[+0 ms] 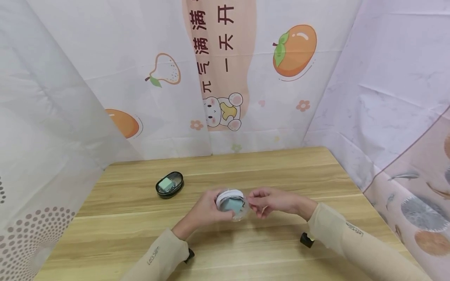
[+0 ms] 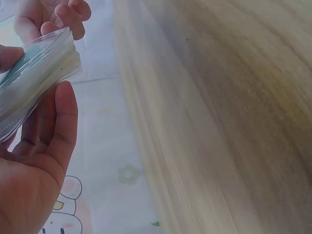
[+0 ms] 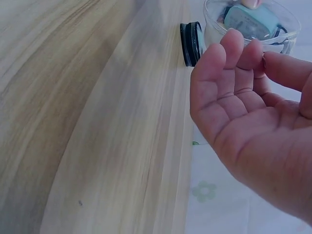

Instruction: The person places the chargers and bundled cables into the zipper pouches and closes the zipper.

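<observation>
My left hand (image 1: 209, 207) holds a clear round zip pouch (image 1: 242, 214) with a white zipper band, its thumb on the front and its fingers behind. Inside the pouch lies a teal block like a charger (image 3: 251, 22), with a dark cord beside it. In the left wrist view the pouch (image 2: 58, 63) appears edge-on. At the pouch's right edge, my right hand (image 1: 272, 201) has its thumb and index fingertips together. A small dark bit, seemingly the zipper pull (image 3: 264, 62), shows between them; most of it is hidden.
A black-rimmed oval case (image 1: 168, 185) with a clear top lies on the wooden table (image 1: 281, 171), left of and beyond the pouch. Through its top a pale green block and a cord show. Printed curtains (image 1: 158, 117) hang behind the table and along both sides.
</observation>
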`<action>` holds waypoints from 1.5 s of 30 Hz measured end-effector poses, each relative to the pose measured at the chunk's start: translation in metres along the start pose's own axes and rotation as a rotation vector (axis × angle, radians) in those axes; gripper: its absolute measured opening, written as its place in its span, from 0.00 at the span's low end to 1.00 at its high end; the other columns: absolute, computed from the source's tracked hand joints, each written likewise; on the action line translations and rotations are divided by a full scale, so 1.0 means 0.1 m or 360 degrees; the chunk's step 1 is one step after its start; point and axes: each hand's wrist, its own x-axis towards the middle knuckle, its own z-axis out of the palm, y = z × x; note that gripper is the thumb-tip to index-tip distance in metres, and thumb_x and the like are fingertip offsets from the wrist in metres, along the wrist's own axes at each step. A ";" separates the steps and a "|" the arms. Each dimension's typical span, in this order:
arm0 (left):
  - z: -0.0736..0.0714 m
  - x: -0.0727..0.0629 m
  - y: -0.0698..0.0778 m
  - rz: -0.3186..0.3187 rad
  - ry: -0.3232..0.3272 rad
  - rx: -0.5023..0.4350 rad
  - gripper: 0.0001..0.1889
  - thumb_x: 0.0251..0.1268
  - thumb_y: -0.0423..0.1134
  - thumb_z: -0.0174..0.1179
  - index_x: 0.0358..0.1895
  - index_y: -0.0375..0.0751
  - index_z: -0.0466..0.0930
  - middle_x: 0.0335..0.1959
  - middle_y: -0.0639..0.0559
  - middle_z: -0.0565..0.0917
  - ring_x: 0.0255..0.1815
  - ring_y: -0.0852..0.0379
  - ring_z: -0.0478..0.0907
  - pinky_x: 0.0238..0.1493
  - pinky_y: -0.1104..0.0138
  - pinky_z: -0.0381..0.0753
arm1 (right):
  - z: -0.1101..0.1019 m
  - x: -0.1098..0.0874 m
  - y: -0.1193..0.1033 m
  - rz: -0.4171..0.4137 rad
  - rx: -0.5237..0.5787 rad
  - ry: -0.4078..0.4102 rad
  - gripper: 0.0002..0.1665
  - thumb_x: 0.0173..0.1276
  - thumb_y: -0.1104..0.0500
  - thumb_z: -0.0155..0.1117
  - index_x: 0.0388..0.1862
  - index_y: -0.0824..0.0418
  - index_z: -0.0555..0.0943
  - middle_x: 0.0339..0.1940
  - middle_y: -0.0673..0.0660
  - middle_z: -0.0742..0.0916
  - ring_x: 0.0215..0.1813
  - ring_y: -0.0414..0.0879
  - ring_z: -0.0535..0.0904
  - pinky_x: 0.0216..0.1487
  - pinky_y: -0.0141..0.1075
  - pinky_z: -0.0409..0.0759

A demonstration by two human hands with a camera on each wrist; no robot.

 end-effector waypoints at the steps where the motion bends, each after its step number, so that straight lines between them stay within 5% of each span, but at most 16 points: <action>1: 0.00 0.00 0.00 -0.0011 0.0010 0.0007 0.22 0.51 0.32 0.74 0.53 0.44 0.84 0.42 0.56 0.86 0.41 0.57 0.81 0.44 0.64 0.83 | 0.00 0.00 -0.01 0.0003 -0.0003 0.0015 0.16 0.81 0.54 0.55 0.45 0.69 0.75 0.36 0.58 0.80 0.36 0.48 0.80 0.40 0.42 0.82; 8: -0.05 0.04 0.01 -0.0128 0.0226 0.0071 0.24 0.53 0.37 0.76 0.55 0.41 0.81 0.43 0.54 0.86 0.43 0.56 0.82 0.46 0.63 0.84 | -0.01 0.02 -0.06 -0.0040 0.0085 0.0208 0.23 0.80 0.48 0.56 0.61 0.65 0.72 0.53 0.62 0.79 0.53 0.61 0.79 0.50 0.53 0.82; 13: -0.06 0.07 0.03 -0.0155 0.0427 -0.0100 0.26 0.55 0.37 0.76 0.57 0.41 0.78 0.49 0.50 0.84 0.49 0.53 0.81 0.50 0.62 0.83 | 0.02 0.07 -0.02 -0.0121 0.0108 0.0257 0.31 0.77 0.52 0.61 0.71 0.63 0.65 0.65 0.63 0.77 0.62 0.61 0.77 0.54 0.56 0.81; 17: -0.05 0.09 0.05 -0.0112 0.0490 -0.0237 0.25 0.56 0.35 0.76 0.56 0.40 0.76 0.50 0.48 0.83 0.51 0.51 0.81 0.50 0.63 0.83 | 0.07 0.10 0.03 -0.0181 0.0104 0.0207 0.35 0.77 0.54 0.62 0.75 0.62 0.61 0.67 0.63 0.76 0.66 0.63 0.75 0.54 0.53 0.82; 23: -0.02 0.09 0.05 -0.0047 0.0441 -0.0285 0.26 0.58 0.35 0.75 0.57 0.41 0.72 0.52 0.48 0.81 0.51 0.51 0.80 0.49 0.64 0.83 | 0.12 0.12 0.02 -0.0241 0.0088 0.0209 0.33 0.79 0.52 0.59 0.76 0.60 0.63 0.67 0.60 0.78 0.65 0.60 0.76 0.54 0.54 0.81; 33: -0.03 0.03 0.07 -0.0150 0.0320 -0.0219 0.30 0.57 0.34 0.76 0.61 0.44 0.72 0.52 0.46 0.82 0.50 0.48 0.79 0.47 0.61 0.83 | 0.14 0.13 -0.04 -0.0246 0.0046 0.0347 0.24 0.76 0.53 0.63 0.63 0.65 0.72 0.51 0.61 0.85 0.49 0.56 0.83 0.51 0.56 0.81; 45: -0.04 0.03 0.01 -0.0179 0.0266 -0.0150 0.30 0.57 0.39 0.77 0.61 0.47 0.72 0.52 0.47 0.82 0.50 0.49 0.80 0.49 0.57 0.82 | 0.12 0.13 -0.04 -0.0221 0.0018 0.0322 0.24 0.76 0.53 0.63 0.63 0.65 0.74 0.51 0.63 0.85 0.46 0.55 0.84 0.48 0.52 0.83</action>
